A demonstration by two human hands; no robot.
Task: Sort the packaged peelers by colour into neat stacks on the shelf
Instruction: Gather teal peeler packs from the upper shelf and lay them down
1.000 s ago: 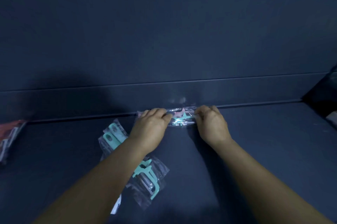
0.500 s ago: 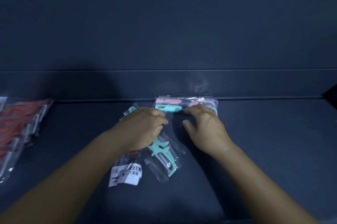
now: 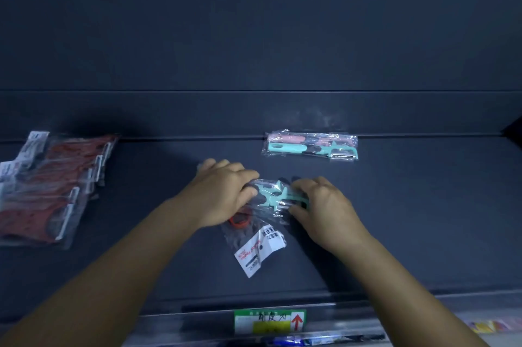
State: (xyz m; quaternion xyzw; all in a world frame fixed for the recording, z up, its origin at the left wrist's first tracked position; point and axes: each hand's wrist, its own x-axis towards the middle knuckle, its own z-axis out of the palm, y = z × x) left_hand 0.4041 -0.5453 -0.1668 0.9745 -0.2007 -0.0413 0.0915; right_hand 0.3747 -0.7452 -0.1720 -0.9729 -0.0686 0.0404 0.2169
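head | teal peeler pack (image 3: pixel 278 196) between both hands | left hand (image 3: pixel 223 194) grips it | right hand (image 3: pixel 322 205) grips it

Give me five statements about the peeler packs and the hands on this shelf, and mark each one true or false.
1. Both hands hold a teal peeler pack in the middle of the shelf. True; the left hand and right hand each grip an end.
2. The red peeler packs lie at the right end of the shelf. False; they lie at the left.
3. A pack with pink and teal peelers lies by the back wall. True.
4. That back pack is touched by the right hand. False; it lies apart, untouched.
5. A pack with a white label lies under the hands. True.
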